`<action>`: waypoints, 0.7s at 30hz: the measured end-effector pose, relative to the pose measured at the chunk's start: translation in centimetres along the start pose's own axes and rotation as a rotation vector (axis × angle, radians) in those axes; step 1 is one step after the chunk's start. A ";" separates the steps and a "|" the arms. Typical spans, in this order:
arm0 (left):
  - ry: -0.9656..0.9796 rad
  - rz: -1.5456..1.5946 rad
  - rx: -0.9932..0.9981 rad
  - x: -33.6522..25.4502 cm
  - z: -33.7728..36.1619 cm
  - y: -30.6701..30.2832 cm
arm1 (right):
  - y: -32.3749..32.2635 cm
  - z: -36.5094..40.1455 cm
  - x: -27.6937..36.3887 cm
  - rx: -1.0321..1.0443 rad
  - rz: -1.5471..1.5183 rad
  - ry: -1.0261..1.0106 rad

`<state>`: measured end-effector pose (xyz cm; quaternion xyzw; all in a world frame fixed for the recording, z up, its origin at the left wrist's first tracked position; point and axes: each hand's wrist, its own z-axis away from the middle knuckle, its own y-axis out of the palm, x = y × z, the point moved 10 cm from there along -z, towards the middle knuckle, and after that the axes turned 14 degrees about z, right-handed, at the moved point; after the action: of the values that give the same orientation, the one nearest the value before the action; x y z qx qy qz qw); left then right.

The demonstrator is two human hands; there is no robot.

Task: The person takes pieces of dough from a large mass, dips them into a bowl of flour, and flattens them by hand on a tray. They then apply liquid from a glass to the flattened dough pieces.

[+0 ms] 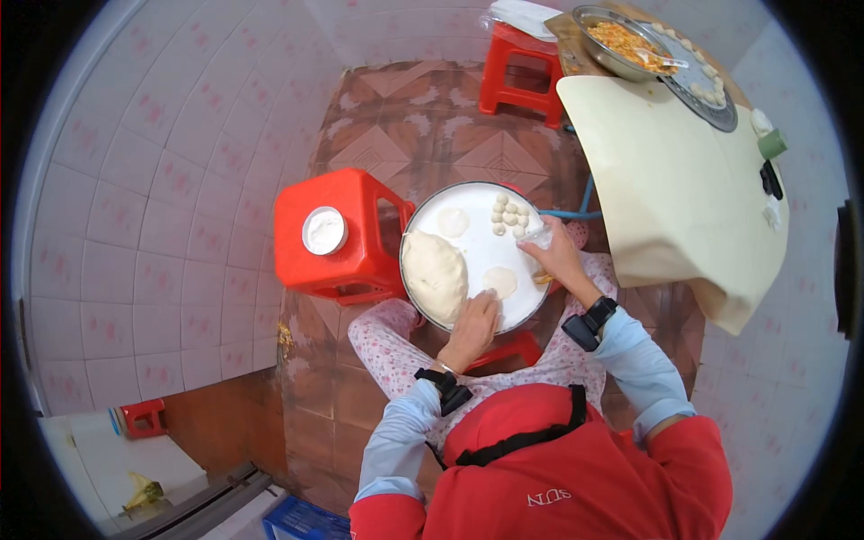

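A round white tray (pixel 468 196) with a dark rim rests in front of my lap. My left hand (pixel 475 328) lies over its near edge, fingers stretched toward a flat dough wrapper (pixel 499 282) and touching its edge. Beside that hand is a large lump of dough (pixel 434 274). My right hand (pixel 562 256), at the right rim, is closed on a clear, plastic-looking piece (pixel 538 237) whose kind I cannot make out. A small yellowish-brown object (pixel 543 277) shows below it. Several small dough balls (pixel 510 214) and another flat wrapper (pixel 453 221) sit farther back on the tray.
On a red stool (pixel 301 261) to the left stands a bowl of flour (pixel 325 231). At the back right, a cream-covered table (pixel 666 198) holds a metal bowl of orange filling (pixel 607 58) and a round tray of dumplings (pixel 720 112). Another red stool (pixel 522 76) stands behind.
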<state>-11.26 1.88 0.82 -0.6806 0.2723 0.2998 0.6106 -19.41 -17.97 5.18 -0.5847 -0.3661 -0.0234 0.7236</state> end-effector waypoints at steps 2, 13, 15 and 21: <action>0.078 -0.093 -0.031 -0.5 0.0 -0.1 | 0.2 0.5 1.6 -0.018 0.090 -0.129; 0.060 -0.269 0.029 -0.5 0.4 1.2 | 5.3 3.1 8.7 -0.006 0.599 -0.454; 0.050 -0.270 0.037 -0.6 0.4 1.2 | 4.9 2.3 7.5 0.001 0.583 -0.319; 0.002 -0.139 -0.021 -0.8 0.5 0.5 | 2.1 0.2 0.9 -0.027 0.094 0.043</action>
<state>-12.25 2.33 1.03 -0.7046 0.2220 0.2588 0.6223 -17.90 -16.81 3.97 -0.6103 -0.3223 -0.0065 0.7236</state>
